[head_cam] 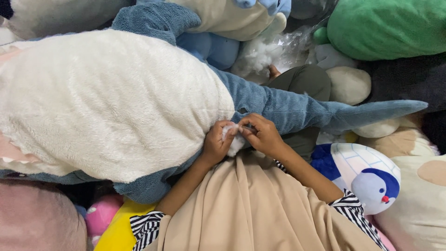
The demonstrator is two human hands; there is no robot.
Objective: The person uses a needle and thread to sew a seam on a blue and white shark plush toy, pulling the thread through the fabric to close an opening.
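Note:
A big plush shark [111,97] with a white belly and blue back lies across my lap, tail [367,111] pointing right. My left hand [216,144] and my right hand [262,135] meet at the seam where the white belly joins the blue tail part. Both pinch a tuft of white stuffing [232,137] at that spot, fingers curled tight on it. Whether the stuffing pokes out of an opening I cannot tell. My striped sleeves and a beige cloth [251,209] fill the lower middle.
Soft toys surround me: a green plush [390,28] top right, a blue-and-white penguin cushion [367,174] right, a beige plush [418,195] beside it, pink and yellow toys [109,223] lower left. A clear bag of white stuffing [274,53] lies behind the shark.

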